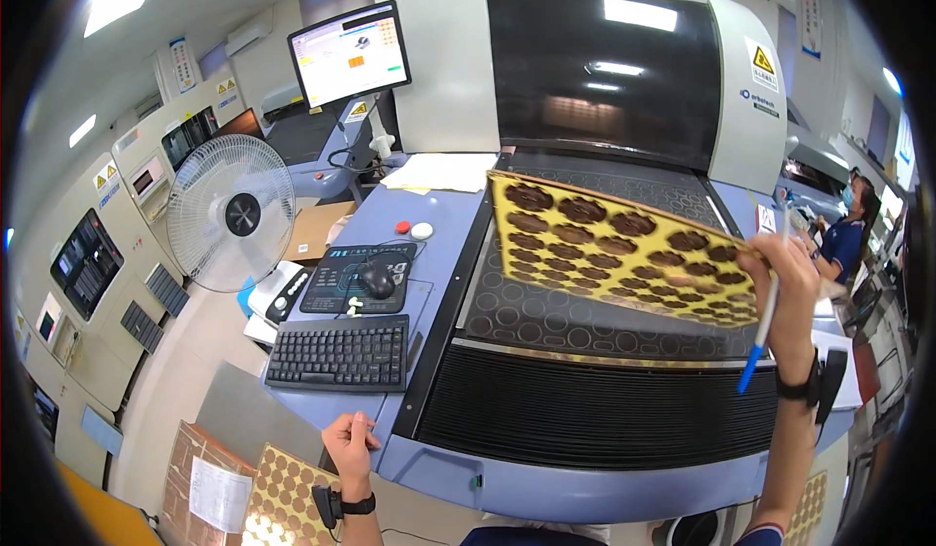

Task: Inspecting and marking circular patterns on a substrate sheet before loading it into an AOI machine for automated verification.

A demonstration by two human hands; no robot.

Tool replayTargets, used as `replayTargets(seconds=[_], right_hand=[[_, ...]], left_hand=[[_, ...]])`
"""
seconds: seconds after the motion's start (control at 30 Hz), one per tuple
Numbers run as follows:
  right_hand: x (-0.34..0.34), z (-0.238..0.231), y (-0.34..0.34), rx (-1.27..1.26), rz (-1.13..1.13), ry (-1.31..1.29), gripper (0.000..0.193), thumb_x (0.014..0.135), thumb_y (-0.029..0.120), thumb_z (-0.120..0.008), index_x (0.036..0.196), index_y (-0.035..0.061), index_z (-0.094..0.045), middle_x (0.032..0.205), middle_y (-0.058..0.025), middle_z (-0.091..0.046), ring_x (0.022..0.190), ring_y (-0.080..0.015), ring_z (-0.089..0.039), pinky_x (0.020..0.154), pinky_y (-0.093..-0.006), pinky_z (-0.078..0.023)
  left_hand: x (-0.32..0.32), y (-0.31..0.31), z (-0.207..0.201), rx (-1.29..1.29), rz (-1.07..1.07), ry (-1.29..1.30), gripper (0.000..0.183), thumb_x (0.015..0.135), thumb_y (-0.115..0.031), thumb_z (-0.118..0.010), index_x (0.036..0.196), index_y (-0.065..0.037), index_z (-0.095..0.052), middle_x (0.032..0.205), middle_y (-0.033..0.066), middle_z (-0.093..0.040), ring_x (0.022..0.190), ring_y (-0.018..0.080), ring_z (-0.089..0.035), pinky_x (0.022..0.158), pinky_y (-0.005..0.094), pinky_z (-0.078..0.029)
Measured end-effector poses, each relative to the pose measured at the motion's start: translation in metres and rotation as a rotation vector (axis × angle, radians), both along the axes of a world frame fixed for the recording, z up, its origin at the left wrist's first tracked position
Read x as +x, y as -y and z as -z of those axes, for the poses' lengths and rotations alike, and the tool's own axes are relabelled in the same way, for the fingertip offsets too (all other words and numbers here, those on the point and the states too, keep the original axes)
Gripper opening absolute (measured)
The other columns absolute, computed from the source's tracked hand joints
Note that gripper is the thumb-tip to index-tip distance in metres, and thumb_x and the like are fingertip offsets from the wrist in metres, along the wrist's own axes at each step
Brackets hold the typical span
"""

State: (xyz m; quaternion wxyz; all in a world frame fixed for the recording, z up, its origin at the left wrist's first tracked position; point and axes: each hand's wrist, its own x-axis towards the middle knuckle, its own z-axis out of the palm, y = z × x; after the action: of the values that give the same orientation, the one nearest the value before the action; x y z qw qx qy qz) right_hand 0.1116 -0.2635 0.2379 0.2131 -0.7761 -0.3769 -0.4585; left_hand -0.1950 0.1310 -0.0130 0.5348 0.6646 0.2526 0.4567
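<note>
My right hand (788, 288) grips the right edge of a yellow circuit board panel (595, 271) patterned with dark round shapes. A white pen with a blue end (751, 369) is also held in that hand, pointing down. The panel is tilted above the machine bed (546, 324), which has rows of circular outlines. My left hand (351, 439) is curled closed beside the bed's front left corner, below the black keyboard (338, 354), with nothing visible in it. Both wrists wear dark bands with a small device.
Behind the bed rises the machine's dark glossy hood (604, 68). To its left are a monitor (349, 54), a mouse (378, 279), papers (439, 172) and a standing fan (231, 213). More patterned panels (285, 497) lie at lower left. Another person (846, 239) sits at far right.
</note>
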Motion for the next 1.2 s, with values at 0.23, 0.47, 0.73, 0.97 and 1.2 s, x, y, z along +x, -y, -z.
replayTargets(seconds=[0.23, 0.47, 0.73, 0.97, 1.2], right_hand=[[0.06, -0.017, -0.044, -0.116, -0.165, -0.272, 0.015, 0.084, 0.014, -0.073, 0.091, 0.0029, -0.065, 0.08, -0.0163, -0.066, 0.084, -0.0364, -0.062, 0.073, -0.0449, -0.045], [0.082, 0.086, -0.1, -0.102, -0.152, -0.052, 0.058, 0.079, 0.009, -0.076, 0.133, 0.0078, -0.055, 0.139, -0.0206, -0.055, 0.133, -0.043, -0.047, 0.116, -0.0549, -0.031], [0.058, 0.206, -0.092, -0.382, -0.091, -0.682, 0.053, 0.097, 0.046, -0.055, 0.131, 0.0057, -0.053, 0.13, -0.0289, -0.056, 0.128, -0.0501, -0.046, 0.109, -0.0646, -0.029], [0.005, 0.209, -0.09, -0.473, -0.212, -0.726, 0.062, 0.097, 0.053, -0.053, 0.134, 0.0037, -0.053, 0.132, -0.0286, -0.056, 0.127, -0.0523, -0.046, 0.11, -0.0676, -0.027], [-0.017, 0.2, -0.098, -0.537, -0.21, -0.757, 0.071, 0.095, 0.057, -0.055, 0.141, 0.0035, -0.048, 0.144, -0.0287, -0.048, 0.138, -0.0558, -0.034, 0.112, -0.0686, -0.025]], left_hand=[[0.002, 0.001, -0.001, 0.009, 0.019, -0.029, 0.033, 0.1, -0.015, -0.059, 0.073, 0.003, -0.062, 0.05, 0.0036, -0.055, 0.042, 0.0087, -0.05, 0.043, 0.0217, -0.036], [-0.002, 0.002, 0.001, 0.018, -0.009, -0.011, 0.034, 0.1, -0.018, -0.059, 0.072, 0.002, -0.062, 0.05, 0.0041, -0.056, 0.042, 0.0089, -0.051, 0.044, 0.0214, -0.038], [0.002, 0.001, 0.0, 0.009, 0.005, -0.008, 0.035, 0.1, -0.019, -0.058, 0.073, 0.003, -0.062, 0.051, 0.0048, -0.056, 0.043, 0.0094, -0.052, 0.044, 0.0215, -0.038], [-0.004, 0.002, 0.001, 0.008, -0.001, 0.003, 0.033, 0.1, -0.016, -0.058, 0.073, 0.003, -0.061, 0.051, 0.0048, -0.057, 0.044, 0.0094, -0.053, 0.045, 0.0214, -0.039], [0.0, -0.005, 0.0, 0.078, -0.049, -0.02, 0.023, 0.099, -0.015, -0.059, 0.088, 0.005, -0.064, 0.07, 0.0092, -0.065, 0.058, 0.0112, -0.06, 0.051, 0.0238, -0.045]])
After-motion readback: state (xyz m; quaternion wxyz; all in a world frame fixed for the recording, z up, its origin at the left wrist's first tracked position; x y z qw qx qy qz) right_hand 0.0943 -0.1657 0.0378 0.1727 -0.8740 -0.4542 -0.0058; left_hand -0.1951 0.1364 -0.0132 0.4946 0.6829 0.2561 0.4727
